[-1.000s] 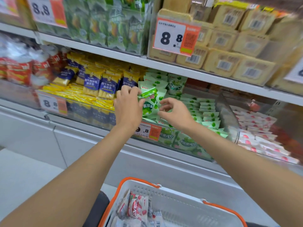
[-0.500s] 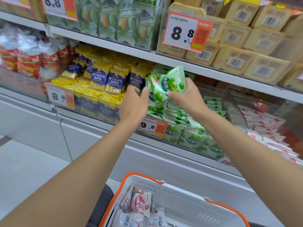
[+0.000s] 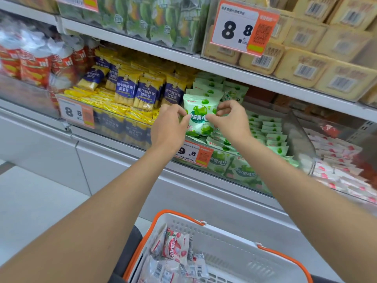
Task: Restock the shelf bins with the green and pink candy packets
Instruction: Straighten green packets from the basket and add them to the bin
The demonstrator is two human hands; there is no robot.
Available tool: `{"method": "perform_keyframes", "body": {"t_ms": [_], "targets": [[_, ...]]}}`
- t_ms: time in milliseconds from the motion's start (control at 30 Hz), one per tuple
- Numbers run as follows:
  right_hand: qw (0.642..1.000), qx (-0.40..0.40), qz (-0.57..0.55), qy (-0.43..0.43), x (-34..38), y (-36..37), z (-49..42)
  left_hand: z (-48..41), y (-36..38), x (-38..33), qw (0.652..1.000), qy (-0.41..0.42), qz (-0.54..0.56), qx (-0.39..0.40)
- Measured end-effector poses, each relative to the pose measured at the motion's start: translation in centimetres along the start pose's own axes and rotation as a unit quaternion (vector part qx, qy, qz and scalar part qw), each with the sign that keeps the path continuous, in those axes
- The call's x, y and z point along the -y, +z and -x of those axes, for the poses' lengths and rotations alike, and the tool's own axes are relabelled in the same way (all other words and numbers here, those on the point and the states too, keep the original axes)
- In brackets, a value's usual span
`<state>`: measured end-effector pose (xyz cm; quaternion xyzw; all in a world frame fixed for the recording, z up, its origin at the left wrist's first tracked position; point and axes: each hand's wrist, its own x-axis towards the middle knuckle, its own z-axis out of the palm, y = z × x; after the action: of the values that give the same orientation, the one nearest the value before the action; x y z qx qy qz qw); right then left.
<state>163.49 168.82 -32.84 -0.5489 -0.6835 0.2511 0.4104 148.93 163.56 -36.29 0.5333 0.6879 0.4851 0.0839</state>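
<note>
1. Two bare hands meet at the middle shelf. The left hand [image 3: 169, 127] and the right hand [image 3: 230, 121] each pinch the same green candy packet [image 3: 201, 111] by a side edge, thumb and forefinger curled onto the film.
2. That packet stands upright, printed face toward the camera, over the front of the green bin [image 3: 240, 174] and just above packets lying flat there. Its lower edge is too hard to make out to tell whether it touches them.
3. Fingers cover both side edges of the packet. The left hand also hides the left end of the 9.8 price tag [image 3: 195, 154] clipped to the bin's front.
4. More green packets [image 3: 273, 137] lie in rows to the right of the held one, and others stand behind it. Those seen through the clear front wall are blurred.
5. Pink candy packets [image 3: 336, 160] fill the next bin to the right, past a clear divider [image 3: 299, 137]. They are smeared and cut off at the frame's right edge.
6. At the bottom a white basket [image 3: 234, 242] with orange handles is cut off by the frame. It holds pink basket packets [image 3: 175, 248] heaped at its left end, their small print unreadable.
7. Yellow-and-blue packets [image 3: 142, 92] sit just left of the green bin.
</note>
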Motion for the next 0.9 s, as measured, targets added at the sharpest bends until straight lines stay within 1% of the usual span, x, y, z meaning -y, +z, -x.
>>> {"method": "perform_keyframes", "body": {"t_ms": [67, 167, 300, 367, 433, 500, 567, 633, 667, 733, 767, 833, 900], "targets": [[1.000, -0.018, 0.009, -0.014, -0.8, 0.7, 0.7, 0.1, 0.3, 0.0, 1.000, 0.008, -0.009, -0.003], [0.999, -0.022, 0.021, -0.025, -1.1, 1.3, 1.2, 0.1, 0.5, 0.1, 1.000, 0.009, -0.009, -0.018], [1.000, -0.003, 0.006, -0.026, -1.2, 1.4, 1.6, 0.4, 0.7, 0.2, 0.999, 0.013, -0.014, -0.035], [0.999, -0.008, 0.004, -0.037, -1.5, 1.3, 2.2, 0.7, 0.7, 0.2, 0.999, 0.016, -0.012, -0.042], [0.997, -0.036, 0.020, -0.065, -1.9, 0.9, 3.0, 1.2, 0.7, 0.0, 0.998, 0.017, -0.011, -0.058], [0.990, -0.066, 0.036, -0.116, -2.4, 0.2, 4.1, 2.1, 0.9, -0.2, 0.998, 0.008, 0.004, -0.068], [0.979, -0.079, 0.057, -0.177, -3.1, -0.5, 5.6, 3.7, 1.6, -0.4, 0.998, -0.024, 0.037, -0.047], [0.968, -0.082, 0.078, -0.222, -4.4, -0.8, 7.4, 5.7, 2.7, -0.3, 0.996, -0.065, 0.060, 0.007], [0.967, -0.076, 0.085, -0.228, -5.4, -0.9, 8.6, 6.9, 3.3, -0.1, 0.993, -0.087, 0.059, 0.045], [0.974, -0.039, 0.096, -0.203, -8.0, -0.5, 11.1, 9.3, 4.7, 0.7, 0.981, -0.133, 0.050, 0.130], [0.981, -0.006, 0.101, -0.168, -9.7, -0.2, 12.5, 10.5, 5.4, 1.3, 0.974, -0.152, 0.038, 0.166], [0.987, 0.096, 0.114, -0.055, -13.7, 0.6, 15.4, 12.9, 6.7, 2.6, 0.954, -0.180, -0.004, 0.240], [0.965, 0.217, 0.121, 0.080, -19.0, 1.3, 18.8, 15.5, 7.9, 4.0, 0.922, -0.177, -0.081, 0.336]]}}
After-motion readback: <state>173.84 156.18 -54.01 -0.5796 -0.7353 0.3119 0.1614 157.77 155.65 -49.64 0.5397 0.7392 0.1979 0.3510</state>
